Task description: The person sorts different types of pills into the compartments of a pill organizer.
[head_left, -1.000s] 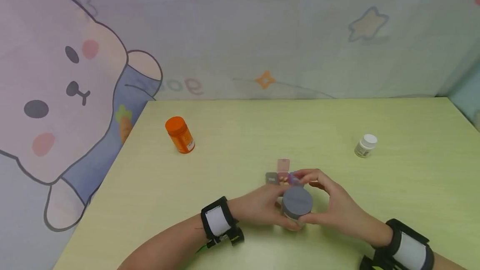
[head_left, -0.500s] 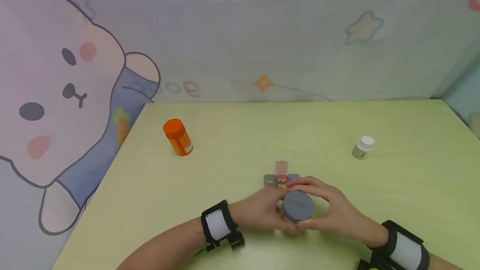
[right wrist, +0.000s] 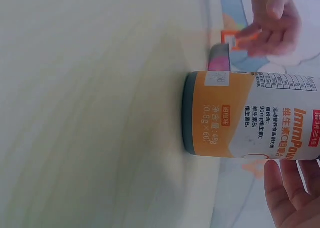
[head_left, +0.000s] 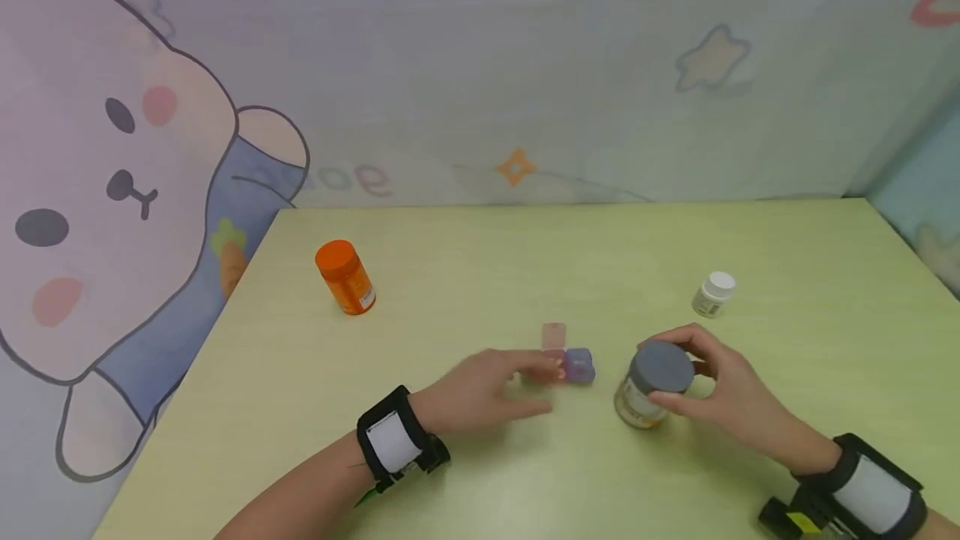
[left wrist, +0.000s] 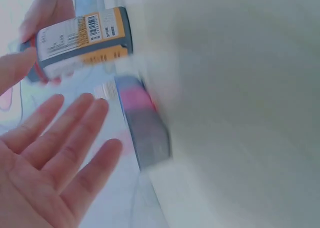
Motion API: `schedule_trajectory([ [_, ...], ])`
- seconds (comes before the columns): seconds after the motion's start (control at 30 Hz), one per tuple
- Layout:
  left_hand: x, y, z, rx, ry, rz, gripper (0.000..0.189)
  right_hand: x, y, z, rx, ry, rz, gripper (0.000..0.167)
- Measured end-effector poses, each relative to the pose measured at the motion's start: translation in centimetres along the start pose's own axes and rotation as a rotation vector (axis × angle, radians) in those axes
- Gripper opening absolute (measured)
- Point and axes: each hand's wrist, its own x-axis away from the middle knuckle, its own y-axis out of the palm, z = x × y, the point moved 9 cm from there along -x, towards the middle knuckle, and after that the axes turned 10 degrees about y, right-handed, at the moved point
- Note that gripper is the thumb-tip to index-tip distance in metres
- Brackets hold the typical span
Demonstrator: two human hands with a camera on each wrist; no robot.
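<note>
My right hand (head_left: 731,394) grips a supplement bottle (head_left: 640,404) by its grey cap (head_left: 662,367), thumb on the near side and fingers on the far side. The bottle's orange and white label (right wrist: 250,115) fills much of the right wrist view. Whether its base touches the table, I cannot tell. My left hand (head_left: 487,394) has its fingers extended beside a small pill organizer (head_left: 579,365) and holds nothing. One pink lid (head_left: 553,335) of the organizer stands open. The fingers hide its grey compartment in the head view; the left wrist view shows that grey end (left wrist: 147,140).
An orange bottle (head_left: 347,277) stands at the back left of the pale yellow table (head_left: 465,265). A small white bottle (head_left: 714,294) is at the right, beyond my right hand. A printed cloth (head_left: 420,73) hangs behind the table's far edge.
Both hands were around the bottle. My left hand has let go and moved left to the organizer; my right hand has carried the bottle right, uncovering the purple compartment.
</note>
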Motion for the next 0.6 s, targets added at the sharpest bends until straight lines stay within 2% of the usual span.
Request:
schedule_trajectory([
  [0.13, 0.5, -1.8, -0.4, 0.002, 0.023, 0.091, 0.032, -0.2, -4.4, 2.7, 0.065, 0.062, 0.128, 0.054],
  [0.27, 0.9, -2.4, -0.5, -0.027, 0.031, 0.115, 0.030, -0.3, -7.7, 5.1, 0.114, 0.147, 0.197, 0.048],
  [0.47, 0.8, -2.5, -0.5, -0.057, 0.045, 0.130, 0.029, -0.8, -10.7, 6.9, 0.121, 0.201, 0.241, 0.045],
  [0.53, 0.8, -2.6, -0.6, -0.099, 0.039, 0.139, 0.029, -0.9, -11.5, 7.3, 0.129, 0.220, 0.251, 0.046],
  [0.6, 0.8, -2.8, -0.9, -0.154, 0.019, 0.143, 0.030, -1.0, -12.0, 7.0, 0.155, 0.207, 0.294, 0.054],
])
